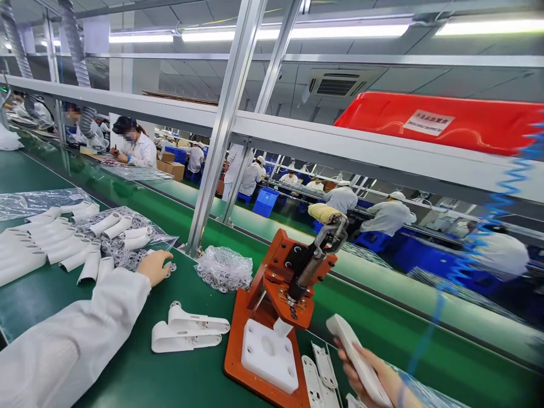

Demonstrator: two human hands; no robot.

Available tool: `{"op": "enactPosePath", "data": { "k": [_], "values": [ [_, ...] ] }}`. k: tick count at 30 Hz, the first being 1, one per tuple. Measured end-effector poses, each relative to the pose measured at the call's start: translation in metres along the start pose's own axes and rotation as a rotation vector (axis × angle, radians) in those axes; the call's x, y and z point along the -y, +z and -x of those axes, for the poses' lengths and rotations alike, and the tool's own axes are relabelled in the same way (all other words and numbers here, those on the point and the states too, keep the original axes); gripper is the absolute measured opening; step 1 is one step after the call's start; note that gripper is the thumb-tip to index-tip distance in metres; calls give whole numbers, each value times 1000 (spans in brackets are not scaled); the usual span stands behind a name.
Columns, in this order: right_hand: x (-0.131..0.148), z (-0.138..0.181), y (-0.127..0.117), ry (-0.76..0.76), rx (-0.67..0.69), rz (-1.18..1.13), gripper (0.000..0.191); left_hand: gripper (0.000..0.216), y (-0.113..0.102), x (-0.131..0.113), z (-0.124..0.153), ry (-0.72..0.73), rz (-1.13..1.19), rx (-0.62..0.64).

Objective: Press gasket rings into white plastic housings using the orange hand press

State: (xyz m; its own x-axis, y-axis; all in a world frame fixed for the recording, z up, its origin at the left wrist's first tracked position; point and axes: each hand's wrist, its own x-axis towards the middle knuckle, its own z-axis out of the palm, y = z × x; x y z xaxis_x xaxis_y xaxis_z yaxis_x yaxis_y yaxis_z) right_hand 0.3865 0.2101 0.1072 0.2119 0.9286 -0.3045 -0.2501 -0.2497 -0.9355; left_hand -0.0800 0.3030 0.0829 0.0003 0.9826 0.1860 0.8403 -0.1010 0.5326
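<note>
My left hand [155, 267] reaches over the green bench at the edge of a pile of small grey ring-shaped parts [127, 258] on a plastic bag. Its fingers are closed around a small grey part [171, 268] at the tips. In my right hand [365, 368] is a long white plastic housing [355, 354], held tilted, with the fingers wrapped round it. Between the hands stands an orange toggle press [293, 283] with a white block [270, 354] on its base. Two white plastic housings [191, 331] lie left of the press.
Many white tubular housings [55, 238] lie at the left. Behind the press's left side sits a clear bag of small parts [224, 268]. White flat pieces [318, 374] lie right of the press. Metal posts [225, 124], a red bin [446, 122] and a coiled blue hose [463, 249] are nearby.
</note>
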Motion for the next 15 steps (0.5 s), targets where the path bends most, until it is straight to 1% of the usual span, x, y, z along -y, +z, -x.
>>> {"op": "enactPosePath", "data": {
  "k": [2,4,7,9,12,14,15],
  "values": [
    [11,-23,10,-55,-59,-63,29,23,7,10,-17,-70,-6,52],
    [17,-43,17,-79,-115,-77,40,25,14,11,-25,-116,12,99],
    [18,-60,17,-44,-192,-61,50,25,18,9,-29,-178,76,127],
    [15,-60,15,5,-196,-43,45,25,17,9,-30,-209,143,120],
    [8,-50,13,53,-136,-21,20,24,14,8,-33,-230,279,119],
    [3,-37,14,65,-88,-7,7,22,13,-1,-32,-214,396,156],
    [0,-30,16,68,-61,0,8,20,14,-9,-30,-195,459,192]
  ]
}}
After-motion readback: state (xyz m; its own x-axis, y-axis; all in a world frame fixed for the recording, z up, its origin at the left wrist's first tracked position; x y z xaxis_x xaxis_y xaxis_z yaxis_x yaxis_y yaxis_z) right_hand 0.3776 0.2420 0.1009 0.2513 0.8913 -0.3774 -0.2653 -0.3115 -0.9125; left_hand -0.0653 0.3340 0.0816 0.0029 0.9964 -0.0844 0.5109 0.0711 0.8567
